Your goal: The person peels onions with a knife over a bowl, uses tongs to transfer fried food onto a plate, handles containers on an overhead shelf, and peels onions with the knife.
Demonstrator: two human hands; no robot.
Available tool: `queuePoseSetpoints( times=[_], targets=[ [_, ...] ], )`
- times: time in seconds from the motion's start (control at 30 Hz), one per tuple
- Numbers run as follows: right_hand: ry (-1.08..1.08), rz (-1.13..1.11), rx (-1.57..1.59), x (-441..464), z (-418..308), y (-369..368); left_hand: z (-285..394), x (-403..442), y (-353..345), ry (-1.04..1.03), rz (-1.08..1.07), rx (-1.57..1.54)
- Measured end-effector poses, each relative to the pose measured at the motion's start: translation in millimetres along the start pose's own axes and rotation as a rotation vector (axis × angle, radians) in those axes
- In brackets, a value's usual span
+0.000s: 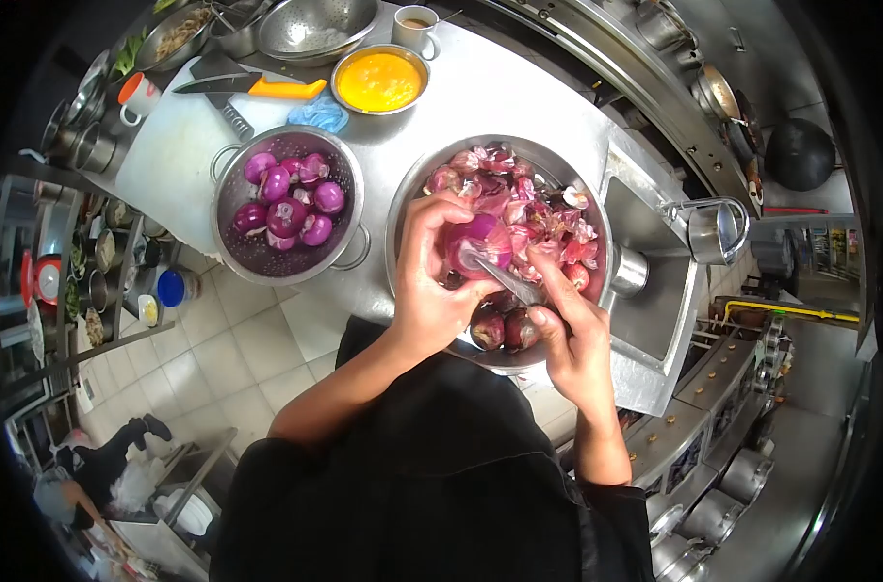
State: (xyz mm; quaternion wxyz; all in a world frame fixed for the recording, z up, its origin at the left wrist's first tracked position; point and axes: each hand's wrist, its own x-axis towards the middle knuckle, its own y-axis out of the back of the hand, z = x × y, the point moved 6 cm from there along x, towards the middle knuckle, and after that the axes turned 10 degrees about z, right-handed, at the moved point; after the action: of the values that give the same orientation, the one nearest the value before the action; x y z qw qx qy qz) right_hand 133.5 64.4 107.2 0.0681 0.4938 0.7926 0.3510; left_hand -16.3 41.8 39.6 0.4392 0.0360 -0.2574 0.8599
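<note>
My left hand (430, 281) is closed around a red onion (478, 244), whose smooth purple side shows between the fingers. In my right hand (575, 335) is a small knife (507, 279), its blade against the lower side of that onion. Both hands are over a large metal bowl (400, 209) full of loose onion skins (548, 218) and unpeeled onions (505, 328). To the left stands a metal colander (267, 260) holding several peeled red onions (286, 217). My right fingers cover the knife's handle.
A large knife with a yellow handle (286, 88) lies beyond the colander near a white cutting board (165, 175). Behind are a bowl of orange liquid (380, 80), a blue cloth (319, 113) and a mug (414, 32). A steel sink (655, 301) borders the bowl's right. Another person (78, 490) is at lower left.
</note>
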Motion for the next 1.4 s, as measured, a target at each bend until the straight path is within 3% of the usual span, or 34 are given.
queuePoseSetpoints(
  times=[0.27,0.33,0.7,0.8,0.93,1.07,1.1,1.13,1.2,1.27,1.3,1.4],
  targets=[
    [-0.013,0.006,-0.037,9,-5,3,7,2,-5,-0.062,-0.034,0.039],
    [-0.144,0.006,0.057,11,-1,3,6,2,-4,-0.058,-0.037,0.06],
    [-0.022,-0.064,0.052,8,-3,-3,6,-6,-10,-0.105,-0.059,0.137],
    [-0.036,-0.076,-0.098,4,14,-5,-1,-10,-10,-0.01,-0.053,0.052],
    [-0.33,0.227,0.364,3,57,9,-11,-3,-8,0.257,-0.12,-0.279],
    [-0.378,0.197,0.48,1,65,17,-20,2,-2,0.443,-0.149,-0.406],
    [-0.413,0.163,0.557,-1,61,14,-20,3,-2,0.437,-0.154,-0.404],
    [-0.316,0.054,0.565,1,45,8,-19,3,-1,0.384,-0.146,-0.331],
    [-0.438,-0.055,0.768,-8,33,-10,-19,3,-3,0.328,-0.144,-0.259],
    [-0.553,-0.096,0.933,-13,33,-27,-5,6,-7,0.011,-0.182,-0.087],
    [-0.612,-0.075,1.006,-15,42,-34,-3,5,-10,0.003,-0.188,-0.094],
    [-0.547,-0.005,0.828,-8,46,-25,1,4,-11,0.013,-0.172,-0.117]
  ],
)
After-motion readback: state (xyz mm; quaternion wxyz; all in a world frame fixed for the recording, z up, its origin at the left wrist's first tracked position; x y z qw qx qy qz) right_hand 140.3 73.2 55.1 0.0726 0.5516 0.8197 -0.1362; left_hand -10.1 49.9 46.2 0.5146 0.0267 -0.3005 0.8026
